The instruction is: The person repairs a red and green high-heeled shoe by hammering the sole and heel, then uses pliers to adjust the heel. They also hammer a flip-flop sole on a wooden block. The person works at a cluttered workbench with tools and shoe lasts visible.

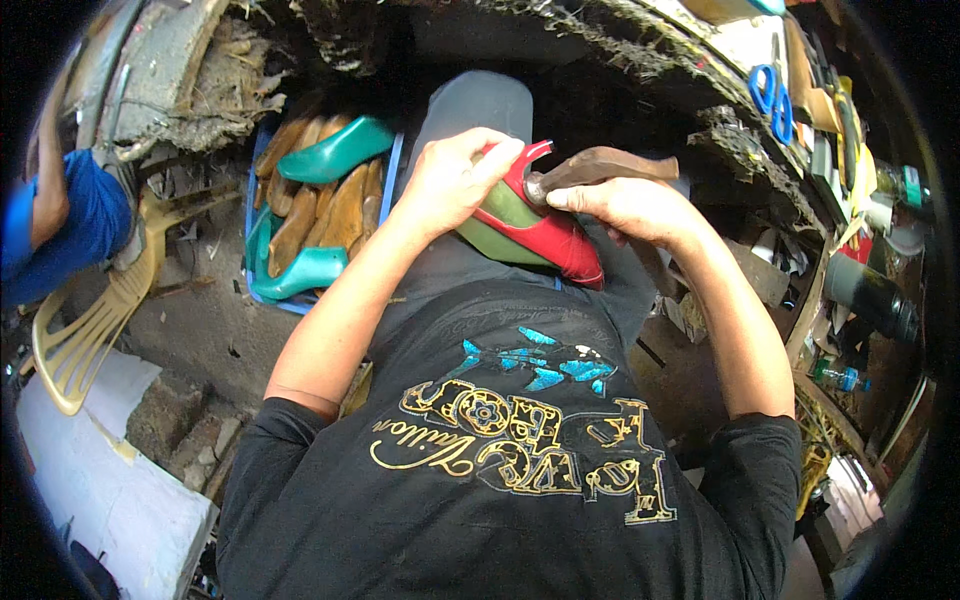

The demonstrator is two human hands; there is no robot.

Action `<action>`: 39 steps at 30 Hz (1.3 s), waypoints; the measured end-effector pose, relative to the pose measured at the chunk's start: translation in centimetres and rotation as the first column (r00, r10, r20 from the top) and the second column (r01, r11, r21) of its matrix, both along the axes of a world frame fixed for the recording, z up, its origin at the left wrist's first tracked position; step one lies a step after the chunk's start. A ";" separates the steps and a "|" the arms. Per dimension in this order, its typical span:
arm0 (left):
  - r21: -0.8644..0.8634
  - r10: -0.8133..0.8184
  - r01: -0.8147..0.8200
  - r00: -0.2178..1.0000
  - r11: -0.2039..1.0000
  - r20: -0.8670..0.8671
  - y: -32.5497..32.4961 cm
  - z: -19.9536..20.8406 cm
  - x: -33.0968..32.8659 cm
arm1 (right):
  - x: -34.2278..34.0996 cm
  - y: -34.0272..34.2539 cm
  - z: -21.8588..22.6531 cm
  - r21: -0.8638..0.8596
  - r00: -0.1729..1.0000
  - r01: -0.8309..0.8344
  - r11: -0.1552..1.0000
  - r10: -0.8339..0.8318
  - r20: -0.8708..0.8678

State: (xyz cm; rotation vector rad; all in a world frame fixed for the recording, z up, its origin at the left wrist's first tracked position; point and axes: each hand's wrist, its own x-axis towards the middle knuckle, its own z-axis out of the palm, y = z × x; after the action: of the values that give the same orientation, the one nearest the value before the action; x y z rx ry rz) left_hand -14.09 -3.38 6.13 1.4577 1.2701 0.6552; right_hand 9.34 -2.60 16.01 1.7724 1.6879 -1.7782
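Note:
A red shoe upper is wrapped around a green shoe last, tilted over my lap. My left hand is closed at its upper left end, thumb and fingers pinched by the red edge. Close against the shoe, my right hand grips a hammer near its head. The hammer has a round metal head and a curved dark wooden handle that points right. My right thumb lies by the metal head, at the red material; the other right fingers are mostly hidden.
At the left stands a blue crate of wooden and teal shoe lasts. Beyond it are a beige plastic chair and a person's blue sleeve. Blue-handled scissors, tools and a dark jar line the right side.

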 end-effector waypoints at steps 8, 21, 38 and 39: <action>0.031 0.035 -0.035 0.999 0.999 -0.005 0.3 -0.7 0.2 | -0.3 -4.0 3.8 0.299 0.859 0.469 0.831 -0.508 0.065; -0.068 -0.004 0.011 0.994 0.998 0.107 -0.4 1.3 0.1 | 0.8 -5.4 1.2 0.153 0.928 0.358 0.921 -0.332 -0.172; -0.390 -0.916 0.871 0.375 0.297 0.140 4.6 0.1 7.1 | 8.4 -13.8 -3.1 0.041 0.573 0.765 0.643 -0.650 -0.499; -0.422 -0.916 0.866 0.364 0.267 0.168 4.6 0.0 7.9 | 8.3 -14.3 -3.1 0.075 0.601 0.750 0.657 -0.631 -0.491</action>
State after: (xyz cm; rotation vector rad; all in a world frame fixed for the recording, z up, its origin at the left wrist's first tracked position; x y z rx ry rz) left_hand -6.17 1.26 6.09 1.5215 0.3822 -0.5164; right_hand 17.60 -16.88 12.90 2.6065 1.5143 -2.5044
